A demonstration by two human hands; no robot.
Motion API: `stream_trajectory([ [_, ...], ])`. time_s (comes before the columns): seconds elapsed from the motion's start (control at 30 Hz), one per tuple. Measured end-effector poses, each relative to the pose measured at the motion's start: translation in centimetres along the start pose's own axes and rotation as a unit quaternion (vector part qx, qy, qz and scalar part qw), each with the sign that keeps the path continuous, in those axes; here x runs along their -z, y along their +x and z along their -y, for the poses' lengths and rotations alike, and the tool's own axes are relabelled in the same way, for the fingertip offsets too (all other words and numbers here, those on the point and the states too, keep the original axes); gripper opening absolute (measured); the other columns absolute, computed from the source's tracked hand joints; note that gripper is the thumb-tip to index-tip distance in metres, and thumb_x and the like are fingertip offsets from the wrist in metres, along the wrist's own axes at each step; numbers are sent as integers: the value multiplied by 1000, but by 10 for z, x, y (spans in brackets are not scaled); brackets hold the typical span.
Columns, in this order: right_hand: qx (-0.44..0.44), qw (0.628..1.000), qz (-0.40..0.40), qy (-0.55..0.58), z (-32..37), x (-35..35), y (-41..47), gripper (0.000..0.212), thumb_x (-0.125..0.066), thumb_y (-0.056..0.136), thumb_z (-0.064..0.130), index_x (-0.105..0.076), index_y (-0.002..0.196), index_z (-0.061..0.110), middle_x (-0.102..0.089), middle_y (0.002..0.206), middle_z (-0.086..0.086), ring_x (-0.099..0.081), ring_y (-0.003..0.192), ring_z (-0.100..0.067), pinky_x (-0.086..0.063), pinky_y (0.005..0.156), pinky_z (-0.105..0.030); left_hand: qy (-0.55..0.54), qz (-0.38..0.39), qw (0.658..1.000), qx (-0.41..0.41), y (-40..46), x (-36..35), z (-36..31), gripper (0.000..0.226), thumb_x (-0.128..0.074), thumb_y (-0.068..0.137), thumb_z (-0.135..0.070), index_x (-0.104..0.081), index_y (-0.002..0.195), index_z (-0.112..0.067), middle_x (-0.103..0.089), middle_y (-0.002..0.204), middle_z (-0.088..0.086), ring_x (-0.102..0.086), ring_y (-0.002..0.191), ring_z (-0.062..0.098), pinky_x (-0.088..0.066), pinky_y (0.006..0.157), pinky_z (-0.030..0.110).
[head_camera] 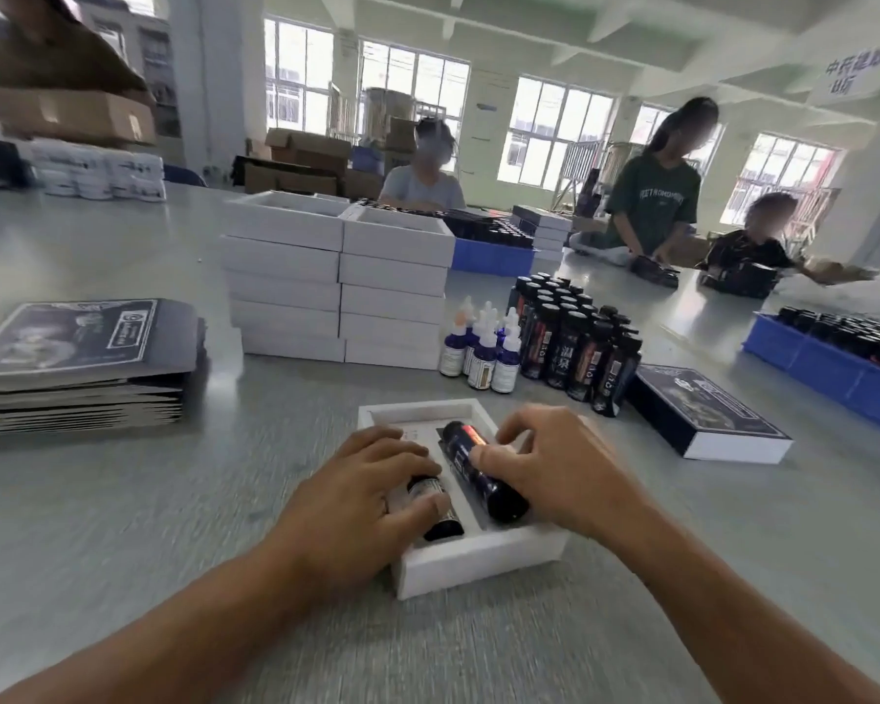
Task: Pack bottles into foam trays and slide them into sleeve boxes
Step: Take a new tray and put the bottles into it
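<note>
From the head camera, looking down at the grey table (pixel 123 500): a white foam tray (pixel 478 556) sits near the front edge, middle of the scene, with both hands over it. The left hand (pixel 372 485) lies on a dark bottle (pixel 435 505) in the tray's left slot, fingers curved over it and thumb along its side, pressing it down. The right hand (pixel 555 464) grasps a second dark bottle (pixel 483 470) just to the right, thumb on its top and fingers curled round the far side; this bottle lies tilted, far end raised above the slot.

Beyond the tray, right of centre, stands a cluster of upright dark bottles (pixel 575 337), and touching its left side a small group of dropper bottles (pixel 483 348) with white caps. Farther left are two stacks of white trays (pixel 336 282), side by side. On the far left lies a pile of flat dark sleeve boxes (pixel 82 358). To the right a finished dark box (pixel 707 414) rests flat, with a blue bin (pixel 824 368) of bottles past it. Three people work at the far side of the table
</note>
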State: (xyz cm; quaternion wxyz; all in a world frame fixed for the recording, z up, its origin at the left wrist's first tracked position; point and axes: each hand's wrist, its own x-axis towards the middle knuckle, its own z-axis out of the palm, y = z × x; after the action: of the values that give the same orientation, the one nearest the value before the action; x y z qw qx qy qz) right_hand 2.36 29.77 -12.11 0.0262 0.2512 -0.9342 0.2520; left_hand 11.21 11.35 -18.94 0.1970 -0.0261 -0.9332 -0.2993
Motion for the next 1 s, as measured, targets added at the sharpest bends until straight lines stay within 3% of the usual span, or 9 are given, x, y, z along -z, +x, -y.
stream_trajectory([
  [0.1,45,995,-35,-80,7,-8,-9,27,-63,89,50,-73,92,25,-69,78,7,-64,64,-3,-55,59,-25,13,3,1000,2,1,0,1,49,-43,86,-67,-58,125,-42,-44,133,-33,-17,133,-12,-25,107,21],
  [0.23,76,991,-59,-90,9,-9,-10,27,-61,89,48,-73,103,29,-70,77,6,-64,63,-5,-57,66,-33,24,4,1000,-3,0,0,3,54,-38,85,-70,-58,126,-41,-46,135,-30,-19,134,-9,-28,109,27],
  [0.43,108,976,-102,-160,8,-19,-11,35,-55,91,54,-75,101,27,-72,81,6,-63,71,-11,-50,69,-32,30,6,1000,-5,1,0,2,55,-37,85,-70,-58,126,-40,-47,135,-30,-18,135,-9,-29,109,28],
  [0.63,117,974,-122,-149,6,-22,-11,34,-54,93,51,-77,95,26,-71,79,7,-62,70,-9,-43,67,-30,29,8,1000,-6,0,2,1,53,-40,86,-67,-59,127,-39,-48,135,-28,-18,135,-8,-28,110,27],
  [0.77,117,979,-117,-119,4,-22,-12,32,-56,94,52,-76,101,28,-73,86,7,-63,72,-8,-49,70,-29,29,11,1000,3,1,1,1,57,-38,83,-69,-58,127,-40,-47,135,-29,-17,135,-9,-27,109,25],
  [0.9,136,966,-85,-202,7,-28,-16,43,-50,94,62,-72,104,27,-54,88,9,-50,74,-11,-35,62,-28,35,11,999,4,1,0,0,59,-37,82,-69,-58,127,-39,-48,135,-28,-19,134,-9,-29,109,28],
  [1.0,137,968,-35,-205,5,-23,-16,47,-50,92,63,-74,107,26,-51,95,10,-48,80,-8,-34,63,-28,36,14,999,4,1,1,0,59,-37,82,-69,-58,128,-39,-48,135,-28,-19,134,-9,-29,110,28],
])
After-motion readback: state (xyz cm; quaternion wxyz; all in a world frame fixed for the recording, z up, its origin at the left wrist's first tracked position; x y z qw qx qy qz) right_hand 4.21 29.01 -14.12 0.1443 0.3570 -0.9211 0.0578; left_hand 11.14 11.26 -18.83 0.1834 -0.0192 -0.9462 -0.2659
